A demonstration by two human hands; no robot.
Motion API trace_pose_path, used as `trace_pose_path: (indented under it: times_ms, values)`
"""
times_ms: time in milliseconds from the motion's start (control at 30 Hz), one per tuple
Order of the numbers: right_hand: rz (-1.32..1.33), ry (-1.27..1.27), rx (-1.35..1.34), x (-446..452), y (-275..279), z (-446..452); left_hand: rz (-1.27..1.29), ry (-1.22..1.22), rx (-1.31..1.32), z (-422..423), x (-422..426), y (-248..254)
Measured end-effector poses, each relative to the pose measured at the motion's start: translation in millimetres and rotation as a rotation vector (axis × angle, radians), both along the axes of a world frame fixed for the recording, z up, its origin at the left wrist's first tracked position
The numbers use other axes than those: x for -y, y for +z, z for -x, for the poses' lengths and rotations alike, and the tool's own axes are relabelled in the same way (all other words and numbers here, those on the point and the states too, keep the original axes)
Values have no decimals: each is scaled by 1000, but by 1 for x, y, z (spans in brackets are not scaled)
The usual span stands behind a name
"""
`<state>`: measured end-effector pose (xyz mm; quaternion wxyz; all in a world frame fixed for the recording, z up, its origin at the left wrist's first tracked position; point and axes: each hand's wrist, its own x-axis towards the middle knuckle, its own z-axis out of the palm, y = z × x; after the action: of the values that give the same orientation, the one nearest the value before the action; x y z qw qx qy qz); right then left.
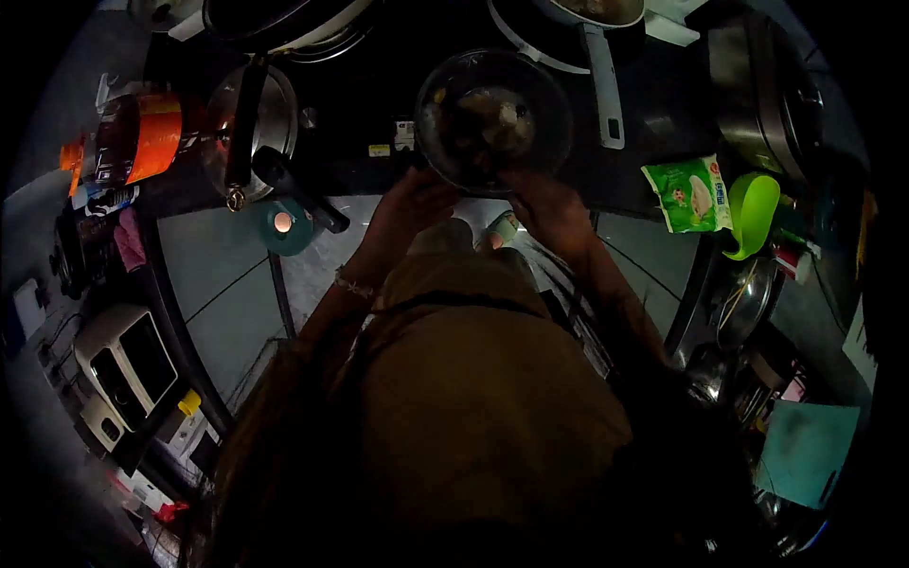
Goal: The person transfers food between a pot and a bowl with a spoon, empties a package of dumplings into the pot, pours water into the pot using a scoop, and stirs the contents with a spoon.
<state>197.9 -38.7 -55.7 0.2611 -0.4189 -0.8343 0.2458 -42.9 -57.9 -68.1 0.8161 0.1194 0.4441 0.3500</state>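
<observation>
Black counter [369, 175] ahead, with a see-through bowl [559, 142] near its front edge. Reaching forward with both forearms, angled inward toward that bowl. Left hand [423, 204] at the near left of the rim, with fingers curled (and a pale bracelet [354, 283] round the wrist). Right hand [549, 213] at the near right, with fingers bent toward the bowl; cannot tell in such dim light how firmly either grips. Inside the bowl, pale lumps [502, 114] beside darker patches, too murky to identify. Beyond to the right, a pan [617, 13] with a light grey handle, holding something brownish. Off to the left, a bottle [142, 137] with an orange label, dark inside.
</observation>
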Motion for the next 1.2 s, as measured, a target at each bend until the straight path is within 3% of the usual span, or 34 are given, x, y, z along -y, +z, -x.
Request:
trace_pose_path:
  times_ms: [133, 200, 333, 433, 500, 533, 600, 700, 1200]
  values:
    - [294, -254, -85, 3, 4, 1, 7, -5, 6, 1, 0, 0]
    - [380, -635, -309, 2, -10, -2, 2, 0, 7, 0, 0, 4]
    - [404, -704, -577, -3, 3, -8, 27, 4, 31, 1, 0, 3]
    - [273, -676, -349, 2, 12, -21, -10, -12, 19, 0, -1, 7]
    - [-96, -366, -74, 4, 10, -39, -16, -20, 16, 2, 0, 2]
    - [-96, -370, -71, 5, 11, -44, -26, -25, 9, 3, 0, 1]
    - [-238, -179, 197, 9, 14, -49, -17, -22, 5, 2, -1, 4]
    - [-284, -152, 374, 22, 13, -41, 8, -10, -6, 1, -3, 8]
    - [-330, -95, 295, 29, 38, -27, -34, -34, -3, 6, 1, 12]
